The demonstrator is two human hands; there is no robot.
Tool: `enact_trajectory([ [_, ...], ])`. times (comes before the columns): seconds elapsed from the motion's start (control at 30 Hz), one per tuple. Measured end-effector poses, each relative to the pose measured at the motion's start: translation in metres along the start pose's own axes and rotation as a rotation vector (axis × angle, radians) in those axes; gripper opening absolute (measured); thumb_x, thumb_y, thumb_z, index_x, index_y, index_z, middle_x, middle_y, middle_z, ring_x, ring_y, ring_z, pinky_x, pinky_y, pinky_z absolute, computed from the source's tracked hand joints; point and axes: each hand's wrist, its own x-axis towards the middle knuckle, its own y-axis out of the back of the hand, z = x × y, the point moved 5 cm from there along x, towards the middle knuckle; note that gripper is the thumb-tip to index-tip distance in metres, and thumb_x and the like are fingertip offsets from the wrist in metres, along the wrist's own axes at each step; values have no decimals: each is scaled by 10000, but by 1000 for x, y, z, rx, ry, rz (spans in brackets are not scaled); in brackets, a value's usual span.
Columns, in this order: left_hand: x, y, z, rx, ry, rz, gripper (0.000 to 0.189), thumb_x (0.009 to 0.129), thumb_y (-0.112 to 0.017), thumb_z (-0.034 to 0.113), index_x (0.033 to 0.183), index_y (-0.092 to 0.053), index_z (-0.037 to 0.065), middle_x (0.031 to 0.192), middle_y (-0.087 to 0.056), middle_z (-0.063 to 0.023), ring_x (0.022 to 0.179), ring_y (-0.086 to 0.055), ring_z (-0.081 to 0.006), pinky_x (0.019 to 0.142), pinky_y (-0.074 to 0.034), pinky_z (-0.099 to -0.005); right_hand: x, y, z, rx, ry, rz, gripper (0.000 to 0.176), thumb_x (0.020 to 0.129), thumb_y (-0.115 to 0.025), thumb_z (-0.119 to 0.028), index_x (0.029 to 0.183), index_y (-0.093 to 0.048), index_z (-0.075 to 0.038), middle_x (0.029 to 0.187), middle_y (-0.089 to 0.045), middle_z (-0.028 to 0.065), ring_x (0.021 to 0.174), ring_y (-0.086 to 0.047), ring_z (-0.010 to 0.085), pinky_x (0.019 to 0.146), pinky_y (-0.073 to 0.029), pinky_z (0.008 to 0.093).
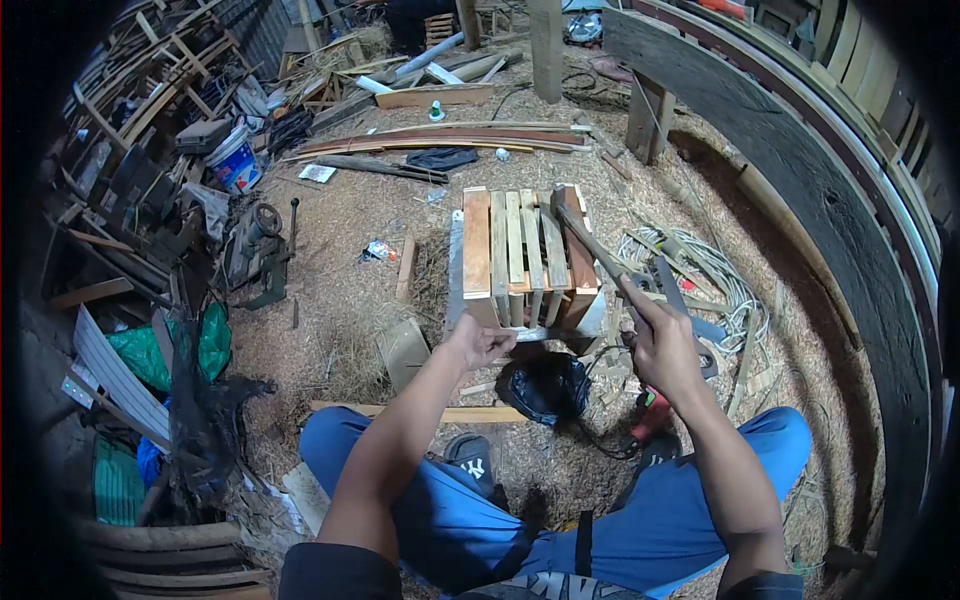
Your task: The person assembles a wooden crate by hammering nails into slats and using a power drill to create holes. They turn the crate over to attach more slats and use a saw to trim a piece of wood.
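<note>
A small slatted wooden crate (515,240) stands in front of me, with pale slats between broader reddish-brown boards at its sides. My left hand (477,343) is closed at the crate's near left lower corner, its fingers curled along the bottom edge. The fist of my right hand (664,345) is wrapped around the wooden handle of a hammer (600,250). That hammer slants up and left, its far end overlapping the top of the crate's right board. Below the crate's near side lies a black plastic bag (545,388).
A red power tool (650,418) lies near my right foot. Coiled pale cable (740,290) and wood scraps lie right of the crate. A vise-like metal machine (262,245) and a paint bucket (235,160) stand left. Long boards (440,140) lie beyond; a thick beam (790,140) crosses the right.
</note>
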Motion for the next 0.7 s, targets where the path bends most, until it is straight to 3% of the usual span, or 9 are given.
enact_trajectory([
  [0.07, 26, 45, -3, 323, 331, -166, 384, 1062, -453, 294, 1180, -700, 25, 860, -733, -158, 831, -748, -255, 632, -599, -425, 3, 4, -4, -7, -29, -30, 544, 950, -596, 19, 1474, -601, -124, 955, -676, 323, 884, -671, 494, 799, -522, 546],
  [0.1, 26, 43, 0, 317, 329, -170, 384, 1062, -453, 294, 1180, -700, 25, 860, -733, -158, 831, -748, -255, 632, -599, -425, 3, 5, -6, -8, -63, -60, 544, 946, -592, 24, 1471, -604, -118, 978, -681, 329, 905, -674, 497, 809, -522, 545],
  [0.17, 18, 42, 48, 1333, -163, 367, 410, 1058, -460, 344, 1092, -718, 28, 781, -716, -107, 683, -721, -259, 563, -540, -404, 6, 9, -13, 5, -52, -49, 541, 941, -588, 30, 1463, -611, -112, 992, -683, 335, 914, -675, 499, 815, -525, 536],
  [0.2, 0, 24, 57, 1327, -164, 366, 410, 1058, -460, 344, 1092, -718, 28, 781, -716, -107, 683, -721, -259, 563, -540, -404, 7, 10, -15, 24, -46, -34, 539, 936, -584, 36, 1455, -618, -106, 1006, -686, 342, 923, -677, 501, 821, -528, 527],
  [0.3, -80, -48, 99, 574, -533, 411, 629, 1064, -508, 522, 1244, -692, -51, 924, -761, -151, 789, -732, -311, 700, -575, -413, 11, 6, -11, 81, -86, -39, 528, 928, -583, 44, 1438, -630, -89, 1000, -686, 349, 920, -678, 503, 827, -530, 506],
  [0.33, -70, -46, 105, 572, -533, 410, 629, 1064, -508, 522, 1244, -692, -51, 924, -761, -151, 789, -732, -311, 700, -575, -413, 13, 4, -12, 79, -85, -39, 528, 928, -583, 44, 1438, -630, -89, 1000, -686, 349, 920, -678, 503, 827, -530, 506],
  [0.4, -56, -49, 118, 644, -669, 287, 761, 1006, -613, 599, 1374, -598, -67, 1286, -698, -205, 1150, -690, -276, 975, -531, -445, 23, 2, -21, 70, -12, -15, 519, 932, -584, 43, 1435, -628, -79, 983, -684, 350, 907, -684, 494, 818, -527, 496],
  [0.5, -47, -59, 103, 747, -602, 173, 741, 1033, -604, 544, 1426, -561, -83, 1300, -693, -215, 1231, -640, -255, 1061, -471, -412, 47, 0, -40, 141, 82, 49, 508, 944, -590, 34, 1438, -627, -79, 972, -687, 337, 884, -689, 476, 798, -525, 488],
  [0.7, -59, -74, 89, 557, -724, 310, 507, 1065, -597, 424, 1002, -712, -65, 895, -680, -81, 817, -575, -172, 811, -472, -401, 71, -5, -79, 180, 196, 218, 514, 955, -601, 14, 1455, -625, -104, 915, -688, 307, 842, -699, 447, 753, -542, 471],
])
